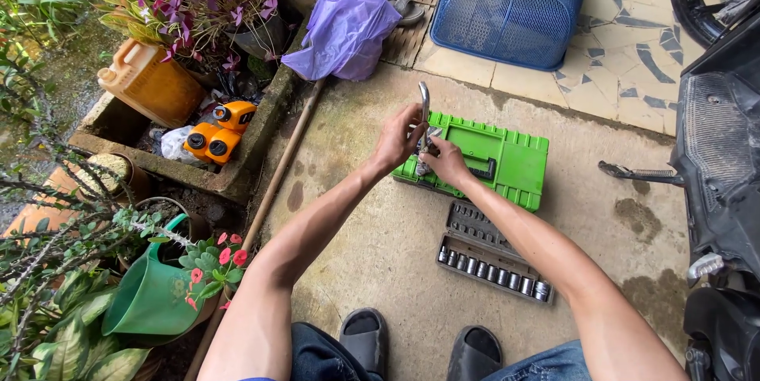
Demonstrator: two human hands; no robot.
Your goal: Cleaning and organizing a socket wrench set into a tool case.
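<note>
My left hand [398,140] grips the shaft of a metal ratchet handle [424,102] that sticks up above my fingers. My right hand [446,161] pinches the lower end of the same tool, with a small metal part between the fingers. Both hands hover over the left end of a closed green plastic tool case [507,158] on the concrete floor. In front of the case lies a grey socket tray [491,253] holding a row of several shiny sockets.
A motorbike [720,175] stands at the right, its footpeg [633,171] pointing toward the case. A long wooden stick [277,183] runs along a planter with orange containers [218,131]. A green watering can [154,294], purple bag [344,32] and blue basket [507,9] surround the spot.
</note>
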